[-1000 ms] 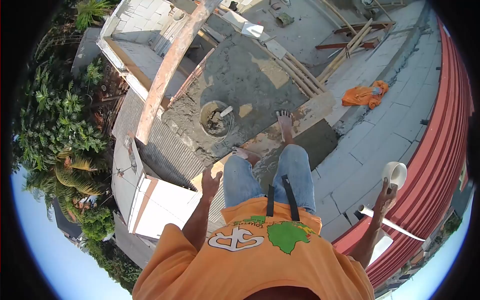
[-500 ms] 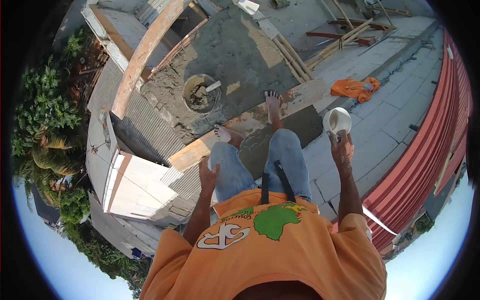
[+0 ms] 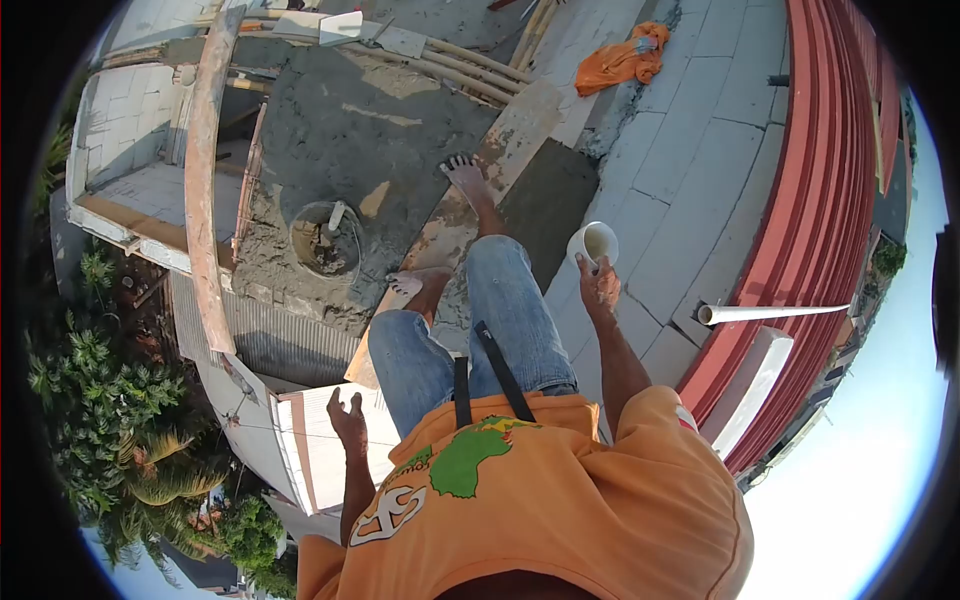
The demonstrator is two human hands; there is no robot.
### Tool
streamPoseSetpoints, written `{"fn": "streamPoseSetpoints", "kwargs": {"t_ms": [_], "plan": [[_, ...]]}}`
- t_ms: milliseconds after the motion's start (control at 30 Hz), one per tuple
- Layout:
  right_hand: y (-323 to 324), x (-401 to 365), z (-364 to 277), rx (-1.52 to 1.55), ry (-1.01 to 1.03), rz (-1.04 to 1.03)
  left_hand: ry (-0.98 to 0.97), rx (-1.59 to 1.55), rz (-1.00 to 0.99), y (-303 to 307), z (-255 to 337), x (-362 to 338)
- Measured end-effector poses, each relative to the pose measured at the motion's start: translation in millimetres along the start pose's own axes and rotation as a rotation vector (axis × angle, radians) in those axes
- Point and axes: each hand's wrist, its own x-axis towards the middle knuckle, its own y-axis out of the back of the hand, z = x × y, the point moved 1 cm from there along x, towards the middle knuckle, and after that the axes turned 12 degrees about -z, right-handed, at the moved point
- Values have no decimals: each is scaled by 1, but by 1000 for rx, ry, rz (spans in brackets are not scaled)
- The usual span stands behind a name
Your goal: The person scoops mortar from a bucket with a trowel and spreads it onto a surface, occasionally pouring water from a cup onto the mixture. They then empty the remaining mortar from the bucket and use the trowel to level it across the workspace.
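My right hand (image 3: 601, 286) is wrapped around a white plastic cup (image 3: 593, 241) and holds it out to the right of my knee, above pale blocks. The cup's mouth faces up toward me, and its inside looks pale. To the left of my other knee, my left hand (image 3: 348, 422) hangs in the air with fingers apart and nothing in it. A bucket (image 3: 356, 262) stands in grey wet mortar (image 3: 330, 110) ahead of my feet. Inside it are mortar and a tool with a pale handle (image 3: 337, 214); the tool's lower end is hidden.
My bare feet are on a wooden plank (image 3: 520, 120) beside the mortar. A long curved board (image 3: 207, 180) crosses at left, near a drop to trees (image 3: 110, 380). An orange cloth (image 3: 618, 65) lies on the blockwork; red metal sheeting (image 3: 810, 200) and a white pipe (image 3: 770, 313) are at right.
The view has turned, so the bucket, plank and orange cloth appear farther left. My right hand still holds the cup; my left hand has moved outward from my knee.
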Motion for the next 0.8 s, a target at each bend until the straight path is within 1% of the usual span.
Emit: {"fn": "streamPoseSetpoints", "kwargs": {"t_ms": [33, 67, 100, 133, 200, 233, 333, 367, 433, 467, 533, 567, 633, 800], "plan": [[-16, -9, 10, 19, -33, 3, -14, 19, -4, 6, 7, 6], [-34, -18, 20, 46, -71, -41, -34, 35, -25, 11, 14, 12], [-51, -26, 29, 72, -105, -84, -92, 59, -46, 15, 23, 20], [-67, -32, 34, 84, -134, -80, -122, 93, -68, 17, 29, 28], [-98, -41, 43, 140, -155, -184, -188, 164, -84, 15, 45, 39], [-115, -41, 52, 150, -176, -180, -239, 225, -106, 14, 55, 44], [-155, -36, 69, 465, -274, -269, -229, 263, -169, 8, 83, 57], [-161, -34, 78, 478, -291, -267, -252, 268, -178, 7, 88, 63], [-149, -28, 78, 876, -586, -392, -278, 287, -189, 5, 103, 70], [-154, -25, 87, 887, -595, -391, -291, 330, -197, 4, 113, 73], [-168, -23, 114, 1028, -743, -402, -309, 391, -215, 3, 119, 81], [-176, -23, 126, 1036, -748, -400, -313, 400, -216, 3, 119, 87], [-197, -28, 147, 1143, -975, -426, -336, 408, -209, 1, 118, 96], [-221, -56, 160, 1145, -1036, -404, -341, 420, -194, 1, 121, 98]]}}
